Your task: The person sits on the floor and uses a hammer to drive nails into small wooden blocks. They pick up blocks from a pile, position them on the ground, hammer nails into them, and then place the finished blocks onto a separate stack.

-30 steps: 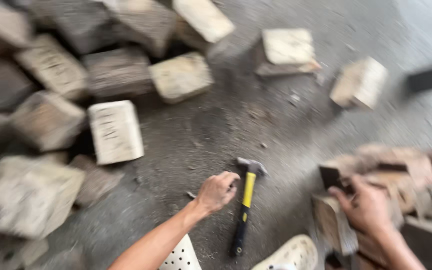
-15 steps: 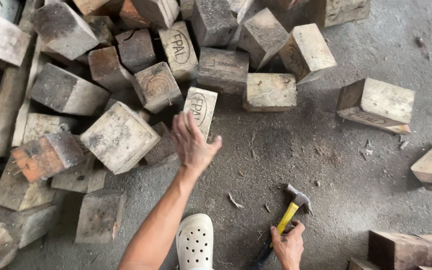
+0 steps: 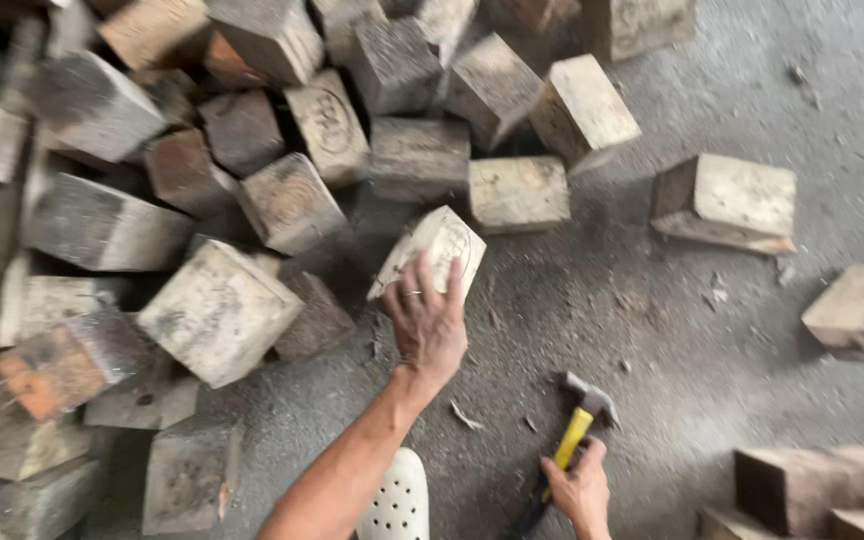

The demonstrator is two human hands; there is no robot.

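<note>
Concrete floor point(image 3: 712, 400) | left hand point(image 3: 430, 322) grip clasps wooden block point(image 3: 432, 250) | right hand point(image 3: 580, 490) grips hammer point(image 3: 577, 428)

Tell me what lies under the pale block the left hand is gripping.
The left hand covers the pale block's near end. Grey concrete floor shows around it; directly underneath is hidden.

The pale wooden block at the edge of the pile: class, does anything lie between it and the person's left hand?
Nothing visible does. The left hand already lies on the pale wooden block, fingers curled over its near edge. The right hand is apart, gripping the yellow-handled hammer on the floor.
</note>
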